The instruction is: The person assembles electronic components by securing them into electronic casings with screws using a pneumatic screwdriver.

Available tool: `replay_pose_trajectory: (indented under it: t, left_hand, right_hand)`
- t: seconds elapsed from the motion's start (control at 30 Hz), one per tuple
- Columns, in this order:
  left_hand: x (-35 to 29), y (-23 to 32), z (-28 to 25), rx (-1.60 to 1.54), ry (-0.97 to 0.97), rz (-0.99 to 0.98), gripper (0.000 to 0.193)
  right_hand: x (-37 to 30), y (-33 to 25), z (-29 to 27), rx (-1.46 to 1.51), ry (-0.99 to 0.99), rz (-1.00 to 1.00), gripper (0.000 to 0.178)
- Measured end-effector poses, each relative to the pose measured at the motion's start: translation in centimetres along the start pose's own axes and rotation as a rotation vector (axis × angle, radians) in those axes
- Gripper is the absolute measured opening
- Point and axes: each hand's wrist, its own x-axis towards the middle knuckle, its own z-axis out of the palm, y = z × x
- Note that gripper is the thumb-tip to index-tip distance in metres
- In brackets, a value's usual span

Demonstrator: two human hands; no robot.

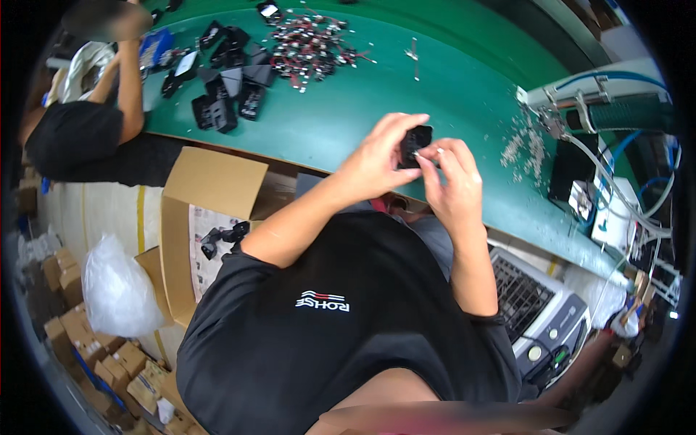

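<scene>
Above the near edge of the green workbench [326, 123], my left hand [377, 156] grips a small black plastic housing [417, 136] between thumb and fingers. Its open side, with dark inner details, faces up toward me. My right hand [457, 177] is at the housing's right side, thumb and index finger pinched together. Something small and pale shows at those fingertips, too small to name. My fingers cover parts of the housing's sides.
Small wired connectors [308, 47] lie heaped at the back, beside several black housings [225, 98]. White bits [525, 148] are scattered near a clamped tool [554, 123] at right. An open cardboard box [177, 239] stands below the bench; a co-worker's arm [130, 90] reaches over at left.
</scene>
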Motion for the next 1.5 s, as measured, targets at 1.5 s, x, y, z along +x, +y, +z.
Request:
replay_pose_trajectory:
  t: [1.5]
  left_hand:
    - [3.3,-4.3,1.4,0.334,-0.01,0.295,0.092]
  right_hand:
    - [6.8,0.2,-11.2,-0.247,0.585,-0.162,0.054]
